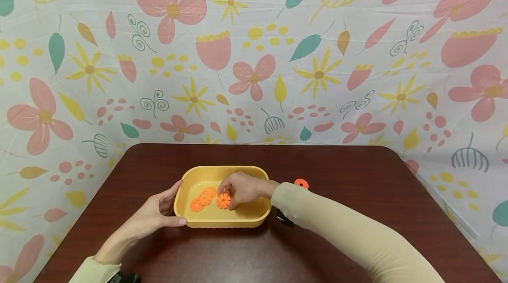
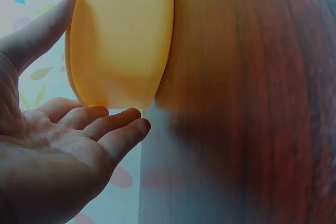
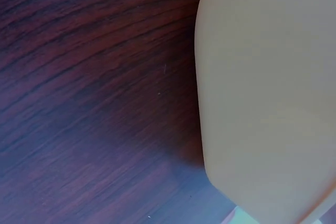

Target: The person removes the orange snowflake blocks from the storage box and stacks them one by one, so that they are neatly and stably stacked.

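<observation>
A yellow plastic basin (image 1: 222, 223) sits on the table, with several orange notched discs (image 1: 204, 197) overlapping on its floor at the left. Over the basin, my right hand (image 1: 244, 188) pinches another orange notched disc (image 1: 223, 201) between fingers and thumb. My left hand (image 1: 152, 212) rests against the basin's left end, thumb at the front corner and fingertips along the end. In the left wrist view its fingers (image 2: 123, 135) are nearly straight at the basin wall (image 2: 123, 40), palm apart from it. The right wrist view shows the basin's outer wall (image 3: 262, 87), and the right hand is hidden there.
One more orange disc (image 1: 301, 183) lies on the table right of the basin, partly behind the right sleeve (image 1: 337, 217). The dark wood table (image 1: 337, 159) reaches back to a flower-patterned cloth (image 1: 254, 111).
</observation>
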`<state>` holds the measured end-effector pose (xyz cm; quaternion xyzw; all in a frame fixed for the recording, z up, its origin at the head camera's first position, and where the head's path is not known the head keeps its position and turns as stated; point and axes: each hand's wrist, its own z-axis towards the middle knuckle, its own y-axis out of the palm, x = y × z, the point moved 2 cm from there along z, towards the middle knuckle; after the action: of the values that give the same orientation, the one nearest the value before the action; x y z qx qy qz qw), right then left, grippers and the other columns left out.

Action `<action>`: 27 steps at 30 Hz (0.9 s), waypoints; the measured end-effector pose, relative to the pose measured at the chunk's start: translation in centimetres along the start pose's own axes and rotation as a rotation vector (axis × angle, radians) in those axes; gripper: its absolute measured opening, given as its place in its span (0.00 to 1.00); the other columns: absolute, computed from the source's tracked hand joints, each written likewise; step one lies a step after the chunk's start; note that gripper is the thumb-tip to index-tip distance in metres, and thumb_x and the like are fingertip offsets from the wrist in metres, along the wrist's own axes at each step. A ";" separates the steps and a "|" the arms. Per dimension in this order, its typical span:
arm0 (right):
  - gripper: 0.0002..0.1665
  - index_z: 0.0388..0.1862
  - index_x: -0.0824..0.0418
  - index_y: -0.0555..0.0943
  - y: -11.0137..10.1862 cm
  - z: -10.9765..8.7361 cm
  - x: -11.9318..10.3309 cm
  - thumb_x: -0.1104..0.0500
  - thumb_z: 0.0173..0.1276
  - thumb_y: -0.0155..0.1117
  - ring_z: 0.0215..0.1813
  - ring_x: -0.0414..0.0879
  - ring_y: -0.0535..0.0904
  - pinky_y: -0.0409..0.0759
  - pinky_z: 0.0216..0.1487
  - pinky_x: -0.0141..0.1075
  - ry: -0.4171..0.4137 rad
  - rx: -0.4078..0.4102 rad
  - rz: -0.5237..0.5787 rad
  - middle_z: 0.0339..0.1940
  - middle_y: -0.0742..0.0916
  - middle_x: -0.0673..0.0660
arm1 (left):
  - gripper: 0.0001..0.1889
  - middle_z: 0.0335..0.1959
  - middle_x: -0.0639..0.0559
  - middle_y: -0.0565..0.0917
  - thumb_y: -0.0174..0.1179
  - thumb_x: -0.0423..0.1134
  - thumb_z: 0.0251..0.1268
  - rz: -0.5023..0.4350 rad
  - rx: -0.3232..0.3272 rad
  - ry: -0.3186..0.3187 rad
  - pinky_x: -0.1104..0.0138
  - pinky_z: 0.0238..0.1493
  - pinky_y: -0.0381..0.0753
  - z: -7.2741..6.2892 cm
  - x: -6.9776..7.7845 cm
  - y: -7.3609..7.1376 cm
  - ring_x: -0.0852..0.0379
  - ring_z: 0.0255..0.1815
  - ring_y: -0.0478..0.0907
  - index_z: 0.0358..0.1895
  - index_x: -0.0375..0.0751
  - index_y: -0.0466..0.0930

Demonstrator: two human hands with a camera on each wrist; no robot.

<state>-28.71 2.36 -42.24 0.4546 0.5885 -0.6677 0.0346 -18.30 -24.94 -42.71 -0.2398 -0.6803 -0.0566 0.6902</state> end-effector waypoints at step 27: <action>0.28 0.59 0.64 0.88 -4.8 -5.4 -0.6 0.69 0.58 0.83 0.39 0.52 0.82 0.81 0.40 0.36 -0.020 0.211 0.329 0.45 0.89 0.54 | 0.56 0.86 0.38 0.50 0.76 0.33 0.62 -0.002 0.008 -0.025 0.72 0.62 0.73 0.1 -0.2 0.0 0.36 0.82 0.56 0.86 0.36 0.46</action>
<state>-28.11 7.95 -37.65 0.5391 0.4327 -0.7154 0.1012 -18.36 -24.96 -42.86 -0.2372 -0.6892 -0.0516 0.6827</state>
